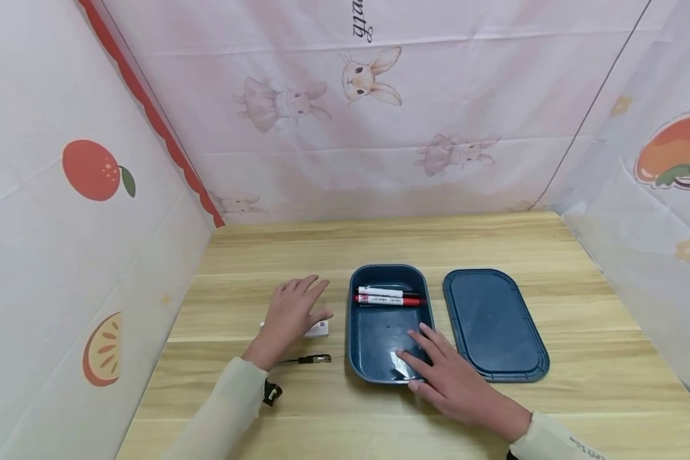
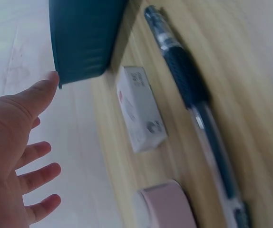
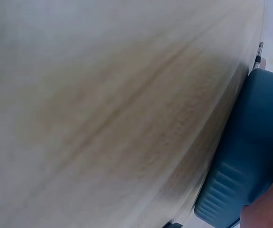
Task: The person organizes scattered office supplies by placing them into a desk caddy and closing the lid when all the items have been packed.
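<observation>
A blue plastic box [image 1: 379, 345] stands without its lid. Inside, toward the far end, lie a red marker [image 1: 388, 300] and a black-capped marker [image 1: 379, 292], side by side. My right hand [image 1: 454, 383] rests at the box's near right corner, fingers spread over the rim. My left hand [image 1: 290, 316] is held left of the box with its fingers loosely extended, holding nothing. Below it is a small white carton [image 2: 141, 109], partly covered in the head view. A dark-gripped clear pen [image 2: 189, 78] lies nearer me. A pink block with a white end [image 2: 167, 204] shows beside the carton.
The flat blue lid [image 1: 497, 326] lies on the wooden table [image 1: 322, 421] to the right of the box. Printed cloth hangs [image 1: 379, 121] along the back and both sides. A black strap piece [image 1: 271, 393] shows by my left wrist.
</observation>
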Demonstrator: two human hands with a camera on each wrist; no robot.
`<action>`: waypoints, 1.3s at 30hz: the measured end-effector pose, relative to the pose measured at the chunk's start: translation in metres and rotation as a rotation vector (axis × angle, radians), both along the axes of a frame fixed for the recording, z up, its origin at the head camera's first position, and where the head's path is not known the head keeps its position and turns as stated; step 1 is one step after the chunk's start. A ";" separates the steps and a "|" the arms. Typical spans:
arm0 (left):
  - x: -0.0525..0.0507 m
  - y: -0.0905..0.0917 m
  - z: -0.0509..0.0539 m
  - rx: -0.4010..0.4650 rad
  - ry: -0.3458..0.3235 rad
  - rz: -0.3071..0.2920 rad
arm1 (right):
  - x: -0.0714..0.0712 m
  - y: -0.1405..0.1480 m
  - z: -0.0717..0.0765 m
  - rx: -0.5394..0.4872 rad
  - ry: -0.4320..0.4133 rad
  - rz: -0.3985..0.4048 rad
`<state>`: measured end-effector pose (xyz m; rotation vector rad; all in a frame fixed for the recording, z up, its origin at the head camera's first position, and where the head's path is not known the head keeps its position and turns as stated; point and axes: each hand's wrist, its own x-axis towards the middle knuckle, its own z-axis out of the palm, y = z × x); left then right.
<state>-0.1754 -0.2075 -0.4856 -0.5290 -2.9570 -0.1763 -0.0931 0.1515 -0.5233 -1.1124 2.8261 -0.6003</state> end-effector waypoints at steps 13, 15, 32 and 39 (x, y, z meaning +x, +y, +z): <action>0.016 -0.036 -0.013 0.029 0.004 0.071 | -0.001 0.000 -0.001 0.010 0.011 0.009; 0.017 -0.044 -0.014 0.033 0.004 0.087 | -0.001 0.000 0.000 0.017 0.006 0.006; 0.028 -0.093 -0.026 0.160 -0.163 0.164 | 0.001 0.001 -0.002 0.041 -0.019 -0.013; 0.038 -0.111 -0.028 0.186 -0.202 0.200 | -0.001 0.002 0.001 0.034 -0.018 -0.012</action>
